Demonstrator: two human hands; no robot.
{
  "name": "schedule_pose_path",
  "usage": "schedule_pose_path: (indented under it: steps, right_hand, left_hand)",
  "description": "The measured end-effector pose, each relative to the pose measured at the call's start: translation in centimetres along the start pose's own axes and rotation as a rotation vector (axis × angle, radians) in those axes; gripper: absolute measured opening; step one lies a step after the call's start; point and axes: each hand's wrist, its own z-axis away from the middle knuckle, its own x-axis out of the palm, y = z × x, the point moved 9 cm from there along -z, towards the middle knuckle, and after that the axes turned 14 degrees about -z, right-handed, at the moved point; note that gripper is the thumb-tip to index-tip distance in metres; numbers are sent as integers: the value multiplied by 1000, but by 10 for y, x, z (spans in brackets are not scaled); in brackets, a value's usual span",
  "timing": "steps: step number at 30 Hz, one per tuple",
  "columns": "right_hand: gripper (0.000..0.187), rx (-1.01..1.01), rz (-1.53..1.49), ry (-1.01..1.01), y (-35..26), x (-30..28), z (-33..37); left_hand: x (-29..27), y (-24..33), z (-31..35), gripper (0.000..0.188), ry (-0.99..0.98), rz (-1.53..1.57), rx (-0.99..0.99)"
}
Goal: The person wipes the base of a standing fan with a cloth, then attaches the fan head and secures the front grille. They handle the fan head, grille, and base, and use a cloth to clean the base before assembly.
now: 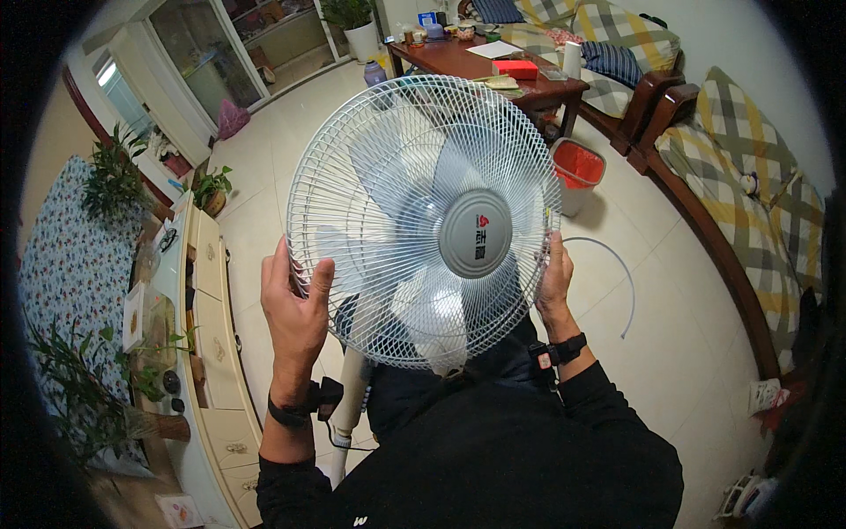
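A round electric fan [388, 167] with a white wire cage, pale see-through blades and a grey centre cap faces up in front of my body. My left hand [295, 304] grips the cage's left rim, thumb on the front and fingers going behind it. On the opposite side, my right hand [554, 278] holds the right rim, its fingers partly hidden by the cage. Below the cage, the fan's white pole [351, 388] slants down beside my left forearm. A thin grey curved strip [631, 286] lies on the floor right of my right hand.
A red-lined bin [578, 166] stands beyond the fan, next to a wooden coffee table [449, 60] loaded with several items. A checked sofa [749, 176] runs along the right. To the left are a cream cabinet [210, 300] and potted plants [211, 189].
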Motion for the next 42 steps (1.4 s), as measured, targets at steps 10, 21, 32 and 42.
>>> schedule_pose_path:
  steps: [10,21,32,42]
  right_hand:
    - [53,4,-142,-29,4,6,1]
    - [45,-55,26,22,8,-1,-3]
    - [46,-45,-42,-19,7,11,-2]
    - [47,-98,-56,2,9,8,0]
  left_hand:
    - [16,-6,1,76,176,170,96]
    - [26,-19,-7,72,96,228,-35]
    - [37,-42,-12,70,32,510,-113]
    - [55,-49,-9,94,-67,765,-73]
